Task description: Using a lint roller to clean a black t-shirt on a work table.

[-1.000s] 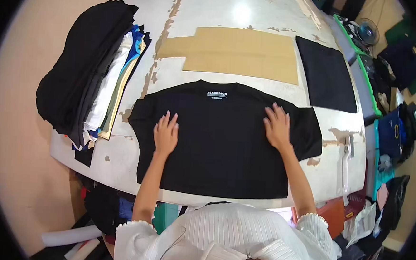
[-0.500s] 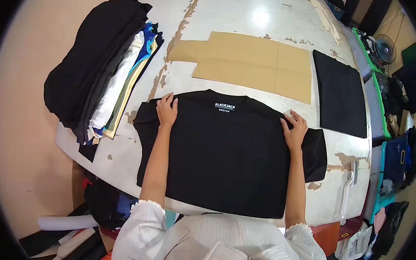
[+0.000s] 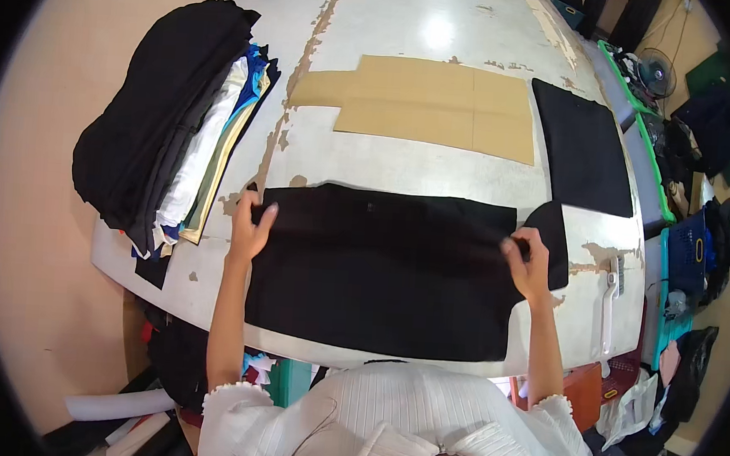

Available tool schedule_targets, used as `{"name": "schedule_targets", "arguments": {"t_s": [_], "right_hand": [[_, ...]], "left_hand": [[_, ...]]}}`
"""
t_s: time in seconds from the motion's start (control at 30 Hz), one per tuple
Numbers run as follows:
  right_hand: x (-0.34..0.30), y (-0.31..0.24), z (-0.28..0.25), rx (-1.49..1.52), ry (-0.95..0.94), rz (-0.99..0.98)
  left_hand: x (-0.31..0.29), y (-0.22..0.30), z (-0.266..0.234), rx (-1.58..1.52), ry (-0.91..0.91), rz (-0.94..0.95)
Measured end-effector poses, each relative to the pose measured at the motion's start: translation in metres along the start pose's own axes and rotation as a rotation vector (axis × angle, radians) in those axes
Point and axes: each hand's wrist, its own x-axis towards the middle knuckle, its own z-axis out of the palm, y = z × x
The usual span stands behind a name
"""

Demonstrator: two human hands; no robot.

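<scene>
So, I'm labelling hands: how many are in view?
2: left hand by the left edge of the black shirt, right hand by its right side. None looks hidden.

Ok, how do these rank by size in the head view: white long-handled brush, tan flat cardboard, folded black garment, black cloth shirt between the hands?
Largest to smallest:
black cloth shirt
tan flat cardboard
folded black garment
white long-handled brush

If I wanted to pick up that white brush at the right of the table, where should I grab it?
Probably mid-handle, from above, with the right hand, the nearer one, once free. The brush lies on the table, its slim handle pointing toward the near edge and its head at the far end.
</scene>
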Motion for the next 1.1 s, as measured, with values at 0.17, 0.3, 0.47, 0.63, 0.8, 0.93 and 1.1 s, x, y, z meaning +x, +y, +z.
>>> {"name": "schedule_targets", "arguments": {"t_s": [0.17, 0.3, 0.47, 0.63, 0.8, 0.93, 1.1], "right_hand": [[-0.040, -0.039, -0.013, -0.439, -0.674, 0.105], [-0.063, -0.024, 0.005, -0.597, -0.690, 0.165], [-0.068, -0.006, 0.023, -0.694, -0.608, 0.174], [-0.081, -0.005, 0.026, -0.668, -0.569, 0.199], [-0.117, 0.004, 0.042, -0.471, -0.257, -0.053], [-0.120, -0.002, 0.048, -0.490, -0.201, -0.053], [-0.089, -0.013, 0.008, -0.384, -0.139, 0.000]], "left_hand": [[-0.048, 0.038, -0.046, 0.184, -0.640, -0.067], [-0.068, 0.037, -0.032, 0.418, -0.960, -0.244], [-0.094, -0.009, -0.004, 0.223, -0.734, -0.274], [-0.107, -0.008, -0.001, 0.257, -0.566, -0.177], [-0.159, 0.007, 0.016, 0.218, -0.176, -0.085], [-0.167, 0.018, 0.018, 0.232, -0.128, -0.139], [-0.160, 0.065, 0.005, 0.009, -0.095, -0.236]]}}
